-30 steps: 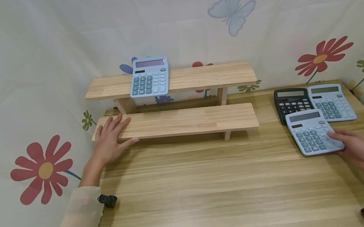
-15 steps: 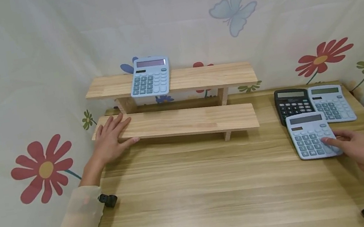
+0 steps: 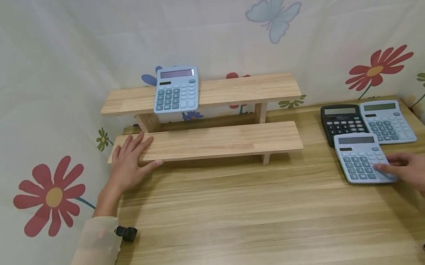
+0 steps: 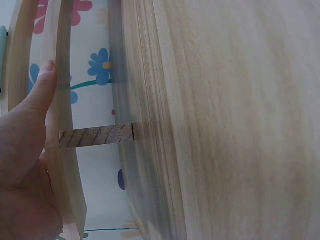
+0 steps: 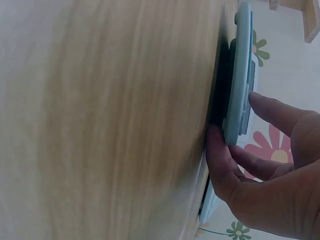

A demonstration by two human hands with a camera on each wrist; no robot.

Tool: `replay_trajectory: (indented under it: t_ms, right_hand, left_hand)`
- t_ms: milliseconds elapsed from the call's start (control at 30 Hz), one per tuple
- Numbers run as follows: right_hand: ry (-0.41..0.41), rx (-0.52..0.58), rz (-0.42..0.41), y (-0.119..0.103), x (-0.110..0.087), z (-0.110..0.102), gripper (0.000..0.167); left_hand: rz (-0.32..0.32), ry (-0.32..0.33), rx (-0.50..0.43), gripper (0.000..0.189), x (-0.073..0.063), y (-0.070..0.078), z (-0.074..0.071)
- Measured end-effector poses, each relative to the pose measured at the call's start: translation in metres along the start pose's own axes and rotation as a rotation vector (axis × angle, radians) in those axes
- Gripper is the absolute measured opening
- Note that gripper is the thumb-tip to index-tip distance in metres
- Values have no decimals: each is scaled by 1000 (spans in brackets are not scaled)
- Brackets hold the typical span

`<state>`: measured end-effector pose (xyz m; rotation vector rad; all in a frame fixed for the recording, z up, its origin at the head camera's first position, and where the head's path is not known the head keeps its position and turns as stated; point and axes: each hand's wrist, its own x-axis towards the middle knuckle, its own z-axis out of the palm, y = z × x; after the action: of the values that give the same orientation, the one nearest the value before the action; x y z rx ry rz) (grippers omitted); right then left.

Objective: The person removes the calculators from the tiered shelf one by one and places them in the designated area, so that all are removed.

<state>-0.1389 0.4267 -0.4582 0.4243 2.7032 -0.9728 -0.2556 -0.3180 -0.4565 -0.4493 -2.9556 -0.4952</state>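
Observation:
My left hand (image 3: 129, 162) rests on the left end of the lower shelf board (image 3: 214, 141), fingers lying on top. Its thumb (image 4: 42, 90) lies along the board's front edge in the left wrist view. With my right hand (image 3: 418, 171) I pinch a light blue calculator (image 3: 357, 161) by its lower right corner, thumb on the keys and fingers underneath. In the right wrist view this calculator (image 5: 240, 75) is seen edge-on, its held end raised off the table. Behind it are a black calculator (image 3: 343, 121), partly covered, and another light blue calculator (image 3: 392, 123).
A further light blue calculator (image 3: 176, 90) leans back on the upper shelf board (image 3: 247, 89), left of its middle. The two-tier wooden stand is at the back of the wood-grain table (image 3: 250, 227). Behind it hangs a flower-patterned cloth (image 3: 205, 25).
My right hand has shifted slightly left and its thumb reaches further over the keys. The held calculator has moved a little toward the table's front. My left hand has stayed put.

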Motion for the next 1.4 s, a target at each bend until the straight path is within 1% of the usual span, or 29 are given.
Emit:
replay_trajectory:
  t_ms: [367,533,733,967,1167,1400]
  right_hand:
    - [65,-106,-14,-4,-2,3,89]
    - [84,-128,-32,-3,-1,5,85]
    - [113,-150,-40,-5,0,7,85]
    - [118,-171,-69,-4,2,9,83]
    - [116,-165,-75,-3,2,9,84]
    - [105,-149,-68,-3,2,10,86]
  left_hand:
    - [6,9,1,86,1,1,0]
    - [3,7,1,86,1,2,-2]
    - [-1,4,0,85,1,2,-3]
    - [0,10,-2,85,1,2,-3]
    - [6,16,-2,85,2,2,-3]
    - [1,-1,-2,85,1,2,-2]
